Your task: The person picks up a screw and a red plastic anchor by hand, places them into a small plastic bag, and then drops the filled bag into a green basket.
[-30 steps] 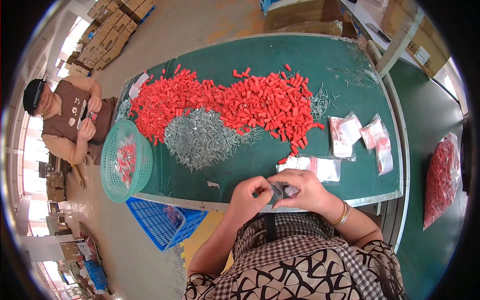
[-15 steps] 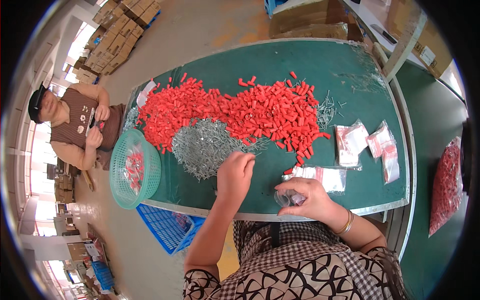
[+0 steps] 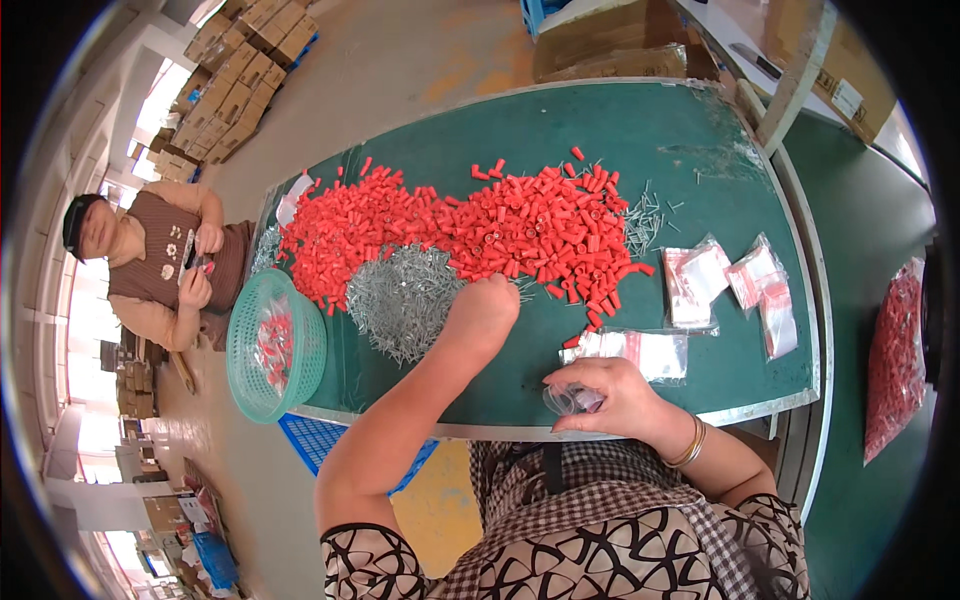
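Note:
My left hand [image 3: 486, 312] is closed at the near edge of the red plastic caps [image 3: 535, 225], beside a heap of silver screws [image 3: 400, 305]. Its fingertips are hidden, so what they pinch, if anything, does not show. My right hand [image 3: 615, 392] grips a small clear plastic cup [image 3: 570, 399], tilted, over the near edge of the green table [image 3: 470, 400]. Just beyond that hand lie several flat clear bags [image 3: 650, 355] with white and red marks.
More bag stacks [image 3: 697, 282] lie on the right. A mint-green basket [image 3: 240, 350] with bagged red pieces stands at the left, near a seated co-worker [image 3: 150, 250]. A blue crate [image 3: 310, 440] sits below the table edge; a large bag of red pieces [image 3: 893, 360] lies far right.
My left hand has moved slightly right and away from me, up against the red caps. My right hand keeps the cup in nearly the same place.

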Tool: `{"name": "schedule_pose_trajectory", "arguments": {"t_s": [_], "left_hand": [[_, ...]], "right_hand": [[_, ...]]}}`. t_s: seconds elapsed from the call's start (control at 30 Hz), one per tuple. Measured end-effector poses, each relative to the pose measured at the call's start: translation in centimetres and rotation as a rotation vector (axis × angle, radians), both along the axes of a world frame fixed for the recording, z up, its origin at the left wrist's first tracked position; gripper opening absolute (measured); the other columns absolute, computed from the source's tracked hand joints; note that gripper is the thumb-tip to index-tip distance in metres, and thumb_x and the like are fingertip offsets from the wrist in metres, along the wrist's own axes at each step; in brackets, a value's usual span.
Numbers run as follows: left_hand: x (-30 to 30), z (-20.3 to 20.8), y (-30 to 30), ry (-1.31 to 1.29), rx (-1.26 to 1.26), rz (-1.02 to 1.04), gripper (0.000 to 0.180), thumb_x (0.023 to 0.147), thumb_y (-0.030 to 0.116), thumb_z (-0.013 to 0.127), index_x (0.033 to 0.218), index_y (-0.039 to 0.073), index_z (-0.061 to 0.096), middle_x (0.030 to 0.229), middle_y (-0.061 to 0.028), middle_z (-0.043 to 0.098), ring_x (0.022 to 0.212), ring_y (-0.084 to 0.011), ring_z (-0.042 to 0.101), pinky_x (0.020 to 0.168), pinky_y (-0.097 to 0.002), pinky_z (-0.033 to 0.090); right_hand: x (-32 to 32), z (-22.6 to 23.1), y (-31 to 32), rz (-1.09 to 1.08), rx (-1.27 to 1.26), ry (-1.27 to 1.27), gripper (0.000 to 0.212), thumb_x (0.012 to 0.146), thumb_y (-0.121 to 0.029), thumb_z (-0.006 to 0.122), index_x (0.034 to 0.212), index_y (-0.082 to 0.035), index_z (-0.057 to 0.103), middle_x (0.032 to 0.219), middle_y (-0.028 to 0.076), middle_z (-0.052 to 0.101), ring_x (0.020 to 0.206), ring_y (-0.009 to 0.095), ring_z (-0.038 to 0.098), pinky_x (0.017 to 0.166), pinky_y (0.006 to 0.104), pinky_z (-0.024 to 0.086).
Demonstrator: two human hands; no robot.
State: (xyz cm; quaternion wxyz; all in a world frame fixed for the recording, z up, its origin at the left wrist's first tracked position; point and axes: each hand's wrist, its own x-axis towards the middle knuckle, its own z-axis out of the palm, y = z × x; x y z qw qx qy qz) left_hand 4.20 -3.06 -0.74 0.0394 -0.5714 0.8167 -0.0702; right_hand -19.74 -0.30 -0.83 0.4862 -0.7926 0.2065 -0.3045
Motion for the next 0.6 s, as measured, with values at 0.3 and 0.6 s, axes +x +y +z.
{"name": "schedule_pose_trajectory", "arguments": {"t_s": [0.3,0.6], "left_hand": [[-0.7,2.7,4.6,1.929,0.346,0.675,0.008,0.089,0.003,0.054,0.094,0.0,0.059,0.065,-0.0028,0.053,0.055,-0.0119,0.05,0.052,-0.0251,0.041],[-3.3,2.8,8.5,2.034,0.506,0.514,0.01,0.087,0.001,0.059,0.097,0.001,0.06,0.071,-0.0035,0.056,0.06,-0.0118,0.053,0.055,-0.0254,0.043]], "right_hand": [[-0.2,0.3,-0.1,-0.07,0.089,0.008,0.052,0.063,-0.025,0.084,0.108,-0.01,0.064,0.09,0.007,0.067,0.083,0.025,0.065,0.076,0.0353,0.052],[0.0,0.4,-0.2,-0.117,0.156,0.03,0.055,0.06,-0.021,0.087,0.108,-0.007,0.063,0.093,0.008,0.067,0.086,0.023,0.066,0.076,0.0318,0.051]]}}
